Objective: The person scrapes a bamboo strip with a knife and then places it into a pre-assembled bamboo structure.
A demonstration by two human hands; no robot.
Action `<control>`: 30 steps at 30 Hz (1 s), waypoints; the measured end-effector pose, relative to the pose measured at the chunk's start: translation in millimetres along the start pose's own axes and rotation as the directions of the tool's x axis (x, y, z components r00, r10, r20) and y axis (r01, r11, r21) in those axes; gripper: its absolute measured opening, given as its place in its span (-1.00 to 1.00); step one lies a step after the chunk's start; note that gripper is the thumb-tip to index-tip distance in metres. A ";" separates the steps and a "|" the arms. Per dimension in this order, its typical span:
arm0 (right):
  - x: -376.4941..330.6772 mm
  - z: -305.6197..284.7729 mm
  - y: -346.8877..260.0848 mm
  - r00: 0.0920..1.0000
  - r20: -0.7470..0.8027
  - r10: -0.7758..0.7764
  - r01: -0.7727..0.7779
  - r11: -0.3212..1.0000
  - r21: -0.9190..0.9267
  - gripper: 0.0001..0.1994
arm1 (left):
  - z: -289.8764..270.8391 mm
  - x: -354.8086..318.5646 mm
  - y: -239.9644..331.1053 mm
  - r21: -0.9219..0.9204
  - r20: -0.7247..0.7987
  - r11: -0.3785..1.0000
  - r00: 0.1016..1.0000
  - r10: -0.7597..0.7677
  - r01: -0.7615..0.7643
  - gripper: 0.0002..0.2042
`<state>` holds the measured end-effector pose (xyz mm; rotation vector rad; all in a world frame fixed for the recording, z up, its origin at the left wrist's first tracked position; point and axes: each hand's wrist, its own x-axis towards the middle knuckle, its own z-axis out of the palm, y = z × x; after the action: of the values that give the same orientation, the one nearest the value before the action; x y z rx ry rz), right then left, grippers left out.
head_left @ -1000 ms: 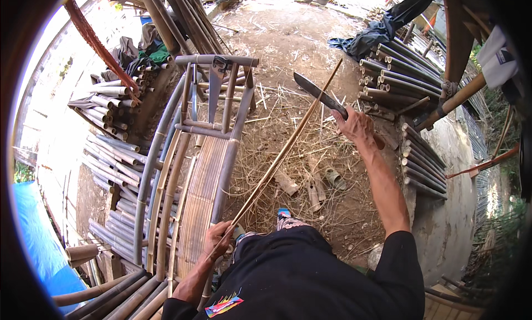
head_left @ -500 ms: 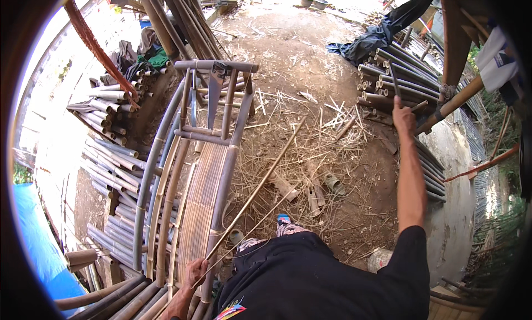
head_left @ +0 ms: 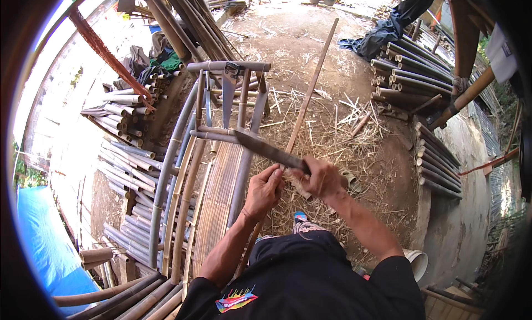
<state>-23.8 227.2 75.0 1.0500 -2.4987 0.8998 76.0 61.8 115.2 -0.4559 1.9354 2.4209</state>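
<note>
My right hand (head_left: 322, 178) is wrapped round the handle of a machete (head_left: 265, 148), its dark, slightly blurred blade pointing left and away. Close beside it, my left hand (head_left: 265, 191) is closed on a long, thin bamboo strip (head_left: 313, 90). The strip slants from far ahead down past my left hand toward my body. The machete crosses the strip just beyond my left hand; whether the blade touches it I cannot tell. To the left stands a bamboo bench (head_left: 219, 195) with a slatted seat. A handsaw (head_left: 229, 93) hangs on its end frame.
Bamboo poles lie stacked at left (head_left: 130, 181) and at right (head_left: 413, 79). Shavings and offcuts (head_left: 354, 154) litter the dirt floor ahead. A white bucket (head_left: 417, 263) stands near my right elbow. A blue tarp (head_left: 47, 242) lies at far left.
My right hand has come in from the far right with the machete to beside my left hand. My left hand has risen from beside the bench, and the bamboo strip now reaches farther ahead.
</note>
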 end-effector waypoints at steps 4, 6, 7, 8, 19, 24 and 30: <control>18.1 -19.4 18.9 0.922 0.159 0.353 -0.376 0.914 0.152 -0.40 | 8.0 -25.2 15.3 0.011 -0.054 0.995 0.994 -0.098 0.098 -0.68; 9.5 -17.3 2.4 0.974 0.172 0.148 -0.176 0.970 0.165 -0.38 | 2.1 -26.7 7.2 0.005 -0.038 0.999 0.998 -0.045 0.045 -0.68; 3.3 -16.6 -2.0 0.983 0.184 -0.022 -0.008 0.987 0.162 -0.37 | 2.7 -27.8 8.3 0.030 -0.045 0.998 0.998 -0.053 0.054 -0.68; 4.4 -10.2 2.5 0.980 0.100 -0.172 0.173 0.985 0.004 -0.34 | 4.1 -29.0 11.6 0.055 -0.051 0.996 0.997 -0.061 0.064 -0.68; 33.6 -22.6 79.2 0.907 0.030 0.419 -0.420 0.901 0.113 -0.28 | -5.5 -62.2 25.2 0.240 0.007 0.962 0.991 -0.137 0.131 -0.67; 56.6 -103.3 155.9 0.858 -0.115 0.501 -0.513 0.846 -0.146 -0.24 | -57.5 -144.6 -17.4 0.207 0.107 0.957 0.968 -0.229 0.203 -0.69; 61.2 -138.6 188.5 0.850 -0.141 0.508 -0.527 0.830 -0.181 -0.23 | -103.2 -199.6 -42.0 0.277 0.073 0.942 0.973 -0.219 0.191 -0.64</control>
<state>-199.2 385.1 127.7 0.2458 -2.7730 0.7555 297.6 7.5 101.1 -0.4845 2.0184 1.9795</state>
